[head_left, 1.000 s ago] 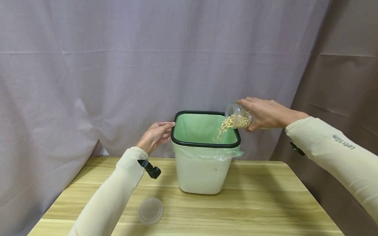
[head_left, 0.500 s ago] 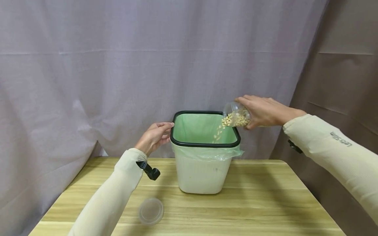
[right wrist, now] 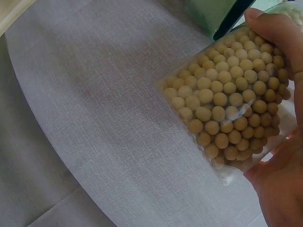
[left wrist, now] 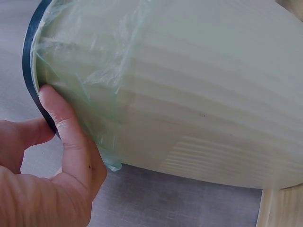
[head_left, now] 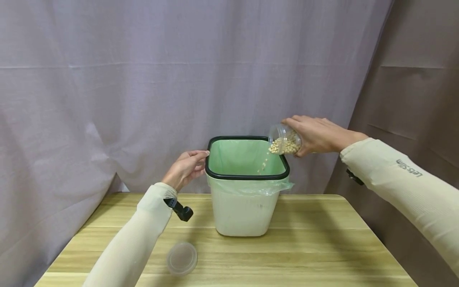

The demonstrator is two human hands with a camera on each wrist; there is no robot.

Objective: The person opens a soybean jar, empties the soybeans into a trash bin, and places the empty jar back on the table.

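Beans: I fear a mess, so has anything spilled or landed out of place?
Nothing stands out. The beans fall from the tilted jar in the right hand into the lined bin; none show on the table.

A clear plastic jar (head_left: 285, 139) of pale yellow soybeans (head_left: 283, 146) is tilted mouth-down over the right rim of a cream waste bin (head_left: 244, 211). Beans spill into its green liner (head_left: 244, 157). The black-rimmed bin stands upright on the tabletop.
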